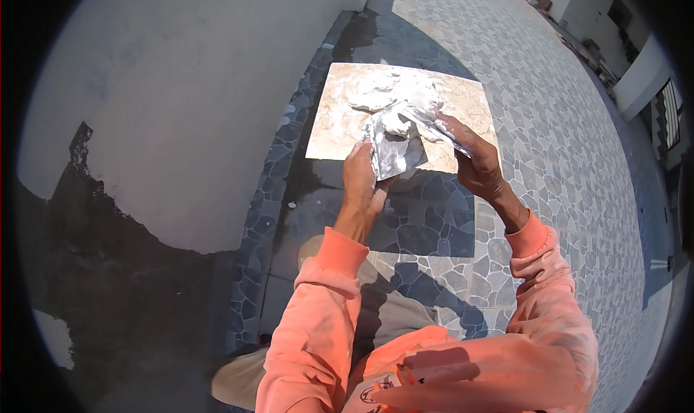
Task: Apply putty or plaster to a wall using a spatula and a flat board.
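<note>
My left hand (359,178) grips a flat metal putty blade (401,155) by its left edge, with a smear of white putty along it. My right hand (477,158) is wrapped round a second, narrow-looking putty scraper (434,129), seen nearly edge-on and coated in white. The two blades meet or nearly meet over a lump of putty (396,124). Beneath and beyond them lies a beige marbled tile (329,131), with a thick mound of white putty (397,88) spread on its far part. Part of the right hand's grip is hidden.
On the left stands a wall, its upper part coated pale (181,124) and its lower part dark grey (144,304). Stone-patterned paving (564,160) stretches off to the right. White splashes dot the dark floor strip beside the wall. My bent knee (242,377) is near the wall.
</note>
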Demonstrator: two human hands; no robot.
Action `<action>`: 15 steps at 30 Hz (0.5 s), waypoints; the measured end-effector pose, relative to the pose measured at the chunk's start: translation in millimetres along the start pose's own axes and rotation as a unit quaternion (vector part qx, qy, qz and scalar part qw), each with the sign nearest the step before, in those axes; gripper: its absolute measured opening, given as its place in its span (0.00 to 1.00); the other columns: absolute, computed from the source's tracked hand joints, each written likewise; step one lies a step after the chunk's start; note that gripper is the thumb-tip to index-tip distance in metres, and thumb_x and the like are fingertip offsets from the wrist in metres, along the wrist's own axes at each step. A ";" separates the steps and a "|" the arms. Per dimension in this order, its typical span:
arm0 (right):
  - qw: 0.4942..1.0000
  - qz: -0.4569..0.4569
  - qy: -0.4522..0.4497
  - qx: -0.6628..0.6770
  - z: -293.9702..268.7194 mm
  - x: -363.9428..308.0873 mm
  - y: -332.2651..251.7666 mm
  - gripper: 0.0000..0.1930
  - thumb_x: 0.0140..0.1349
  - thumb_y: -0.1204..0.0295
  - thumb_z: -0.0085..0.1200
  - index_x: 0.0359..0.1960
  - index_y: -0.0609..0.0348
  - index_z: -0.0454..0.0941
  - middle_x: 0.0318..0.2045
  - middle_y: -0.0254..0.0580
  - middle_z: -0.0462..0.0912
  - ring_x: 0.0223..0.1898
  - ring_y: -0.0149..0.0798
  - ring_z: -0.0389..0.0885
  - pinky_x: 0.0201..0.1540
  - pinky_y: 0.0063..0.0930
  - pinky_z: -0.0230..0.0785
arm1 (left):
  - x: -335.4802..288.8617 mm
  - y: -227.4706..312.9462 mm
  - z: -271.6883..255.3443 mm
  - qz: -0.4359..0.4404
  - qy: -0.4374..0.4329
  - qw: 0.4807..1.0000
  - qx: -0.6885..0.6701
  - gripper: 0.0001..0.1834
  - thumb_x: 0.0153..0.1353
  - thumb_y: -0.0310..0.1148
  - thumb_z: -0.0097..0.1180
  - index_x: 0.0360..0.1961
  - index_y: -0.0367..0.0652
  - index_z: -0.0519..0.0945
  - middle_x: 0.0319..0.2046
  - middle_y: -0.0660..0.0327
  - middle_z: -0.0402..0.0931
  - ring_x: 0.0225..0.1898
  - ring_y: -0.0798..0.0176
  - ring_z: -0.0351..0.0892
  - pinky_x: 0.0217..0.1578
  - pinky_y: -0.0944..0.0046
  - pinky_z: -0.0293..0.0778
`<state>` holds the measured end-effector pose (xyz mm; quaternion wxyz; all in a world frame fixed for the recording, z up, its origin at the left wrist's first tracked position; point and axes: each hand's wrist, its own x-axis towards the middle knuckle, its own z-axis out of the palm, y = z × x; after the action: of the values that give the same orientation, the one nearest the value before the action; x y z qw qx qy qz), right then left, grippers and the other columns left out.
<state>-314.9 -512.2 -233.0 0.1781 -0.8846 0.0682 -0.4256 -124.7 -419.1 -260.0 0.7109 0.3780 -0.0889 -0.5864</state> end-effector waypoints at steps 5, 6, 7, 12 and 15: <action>0.993 -0.079 -0.008 -0.089 17.7 -8.5 -3.2 0.31 0.47 0.85 0.60 0.56 0.56 0.69 0.57 0.53 0.73 0.59 0.54 0.71 0.61 0.49 0.63 | -3.3 6.2 8.3 0.014 -0.038 0.999 -0.028 0.15 0.68 0.34 0.41 0.52 0.41 0.70 0.40 0.60 0.78 0.37 0.66 0.80 0.33 0.65 0.77; 0.992 -0.082 -0.013 -0.100 17.4 -9.7 -1.1 0.31 0.46 0.86 0.59 0.56 0.56 0.70 0.57 0.52 0.73 0.59 0.54 0.71 0.61 0.49 0.63 | -1.0 5.6 4.4 0.029 -0.050 0.998 -0.024 0.15 0.68 0.33 0.40 0.52 0.40 0.69 0.41 0.59 0.77 0.38 0.65 0.80 0.34 0.65 0.78; 0.990 -0.083 -0.018 -0.111 16.7 -11.6 1.6 0.31 0.46 0.87 0.59 0.56 0.56 0.70 0.57 0.52 0.73 0.59 0.53 0.71 0.61 0.49 0.63 | 1.3 4.3 0.4 0.044 -0.062 0.997 -0.020 0.15 0.68 0.33 0.39 0.53 0.39 0.69 0.42 0.58 0.77 0.39 0.65 0.80 0.36 0.65 0.79; 0.977 -0.075 -0.079 -0.185 -2.8 -28.7 28.5 0.32 0.46 0.91 0.53 0.56 0.55 0.70 0.56 0.49 0.74 0.59 0.52 0.71 0.62 0.49 0.63 | 3.8 -2.3 -9.5 0.068 -0.061 0.996 0.014 0.16 0.69 0.32 0.38 0.53 0.37 0.67 0.44 0.56 0.76 0.42 0.63 0.80 0.42 0.62 0.79; 0.972 -0.026 -0.089 -0.214 -23.7 -33.8 47.5 0.30 0.47 0.94 0.48 0.53 0.56 0.71 0.53 0.49 0.75 0.55 0.50 0.74 0.59 0.43 0.67 | -1.6 2.7 -10.7 0.078 -0.061 0.995 0.006 0.16 0.70 0.32 0.38 0.54 0.34 0.66 0.45 0.55 0.74 0.42 0.63 0.79 0.42 0.63 0.78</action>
<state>-353.1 -553.2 -261.7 -0.0209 -0.9381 0.1184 -0.3248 -116.9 -413.0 -265.2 0.7455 0.3375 -0.1644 -0.5507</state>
